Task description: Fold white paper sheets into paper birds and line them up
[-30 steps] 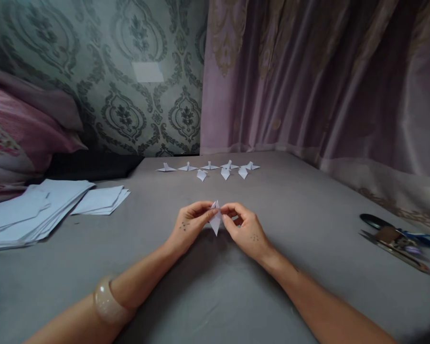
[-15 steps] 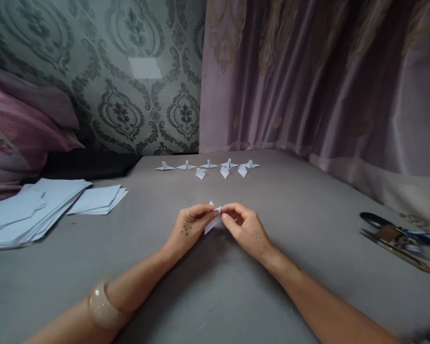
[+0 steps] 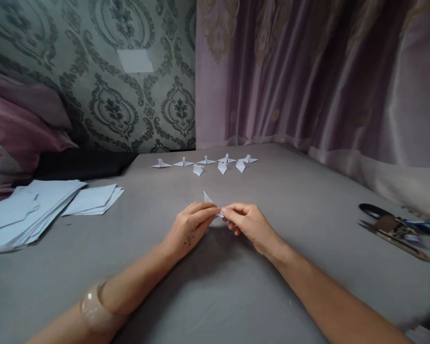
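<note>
Between my two hands is a small folded white paper piece, with one pointed tip standing up behind the fingers. My left hand is closed on its left part, fingers laid over the paper. The fingertips of my right hand pinch its right end, close against the left fingertips. Most of the paper is hidden by the fingers. Beyond the hands, several folded paper cranes stand in a row, with other folded paper pieces lying in front of them.
At the left lie a stack of large white sheets and a smaller pile of paper. Scissors and a blue-handled item rest at the right on the grey surface. A curtain and patterned wall stand behind.
The folded paper has turned in my hands, its tip now rising up to the left. My left hand has rolled over it. The whole view has shifted slightly.
</note>
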The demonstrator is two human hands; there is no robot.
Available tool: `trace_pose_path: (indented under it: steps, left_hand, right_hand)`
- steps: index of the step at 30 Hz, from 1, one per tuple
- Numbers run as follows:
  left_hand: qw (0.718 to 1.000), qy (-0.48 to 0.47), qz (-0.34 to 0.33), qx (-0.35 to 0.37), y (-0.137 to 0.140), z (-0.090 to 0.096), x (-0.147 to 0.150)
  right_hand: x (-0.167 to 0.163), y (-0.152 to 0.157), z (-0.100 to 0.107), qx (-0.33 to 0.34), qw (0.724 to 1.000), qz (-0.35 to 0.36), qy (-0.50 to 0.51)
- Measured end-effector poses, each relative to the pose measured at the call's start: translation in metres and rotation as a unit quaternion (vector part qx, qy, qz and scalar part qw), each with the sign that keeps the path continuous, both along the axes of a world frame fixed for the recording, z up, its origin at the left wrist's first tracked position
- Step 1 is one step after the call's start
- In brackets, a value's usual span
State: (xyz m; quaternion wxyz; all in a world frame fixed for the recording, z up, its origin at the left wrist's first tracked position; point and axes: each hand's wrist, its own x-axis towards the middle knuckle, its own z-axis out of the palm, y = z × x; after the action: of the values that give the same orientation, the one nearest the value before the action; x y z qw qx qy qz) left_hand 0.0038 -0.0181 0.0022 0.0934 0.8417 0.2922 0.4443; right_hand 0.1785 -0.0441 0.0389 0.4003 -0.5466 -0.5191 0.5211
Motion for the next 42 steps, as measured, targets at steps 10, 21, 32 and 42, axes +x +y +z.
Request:
trace_pose_path:
  steps: [10, 21, 32, 42]
  left_hand:
    - [0.989, -0.044, -0.004, -0.142, -0.004, 0.012, 0.004]
    - [0.906, -0.181, -0.003, -0.383, -0.008, 0.018, 0.012]
    - [0.882, -0.194, 0.014, -0.429, -0.006, 0.017, 0.010]
    - [0.872, -0.223, 0.011, -0.436, -0.010, 0.021, 0.012]
  right_hand:
    - [0.006, 0.003, -0.001, -0.041, 0.994, 0.033, 0.092]
    - [0.004, 0.004, -0.004, -0.058, 0.990, 0.024, 0.130]
    - [0.003, 0.003, -0.002, 0.002, 0.999, 0.026, 0.048]
    - [0.007, 0.004, 0.001, -0.066, 0.988, 0.033, 0.136]
